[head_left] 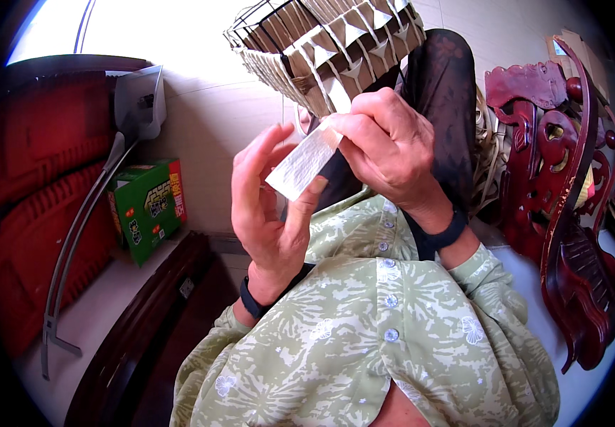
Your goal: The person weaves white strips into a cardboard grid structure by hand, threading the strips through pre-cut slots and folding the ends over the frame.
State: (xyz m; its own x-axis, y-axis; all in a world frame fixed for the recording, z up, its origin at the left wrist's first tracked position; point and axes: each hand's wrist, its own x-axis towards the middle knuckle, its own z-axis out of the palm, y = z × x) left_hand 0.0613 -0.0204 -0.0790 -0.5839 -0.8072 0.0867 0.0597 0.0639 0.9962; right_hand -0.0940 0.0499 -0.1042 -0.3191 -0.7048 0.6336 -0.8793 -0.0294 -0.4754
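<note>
A flat, crinkled white strip point(303, 165) runs up toward a half-woven basket point(307, 57) with a black wire frame, cream strands and pale woven bands. My right hand point(393, 146) pinches the strip between thumb and bent index finger, just below the basket. My left hand point(268, 203) is beside the strip's loose lower end, with thumb and fingers apart on either side of it. The left thumb tip lies close to the strip's edge; whether it touches I cannot tell. Dark-clothed legs lie under the basket and hands.
Left are red cushioned panels point(44, 142), a grey long-handled dustpan point(140, 107) and a green box point(149, 206). A carved dark-red wooden chair point(564, 178) stands at right, with a bundle of pale strips point(489, 156) beside it. Dark polished wood point(137, 327) edges the lower left.
</note>
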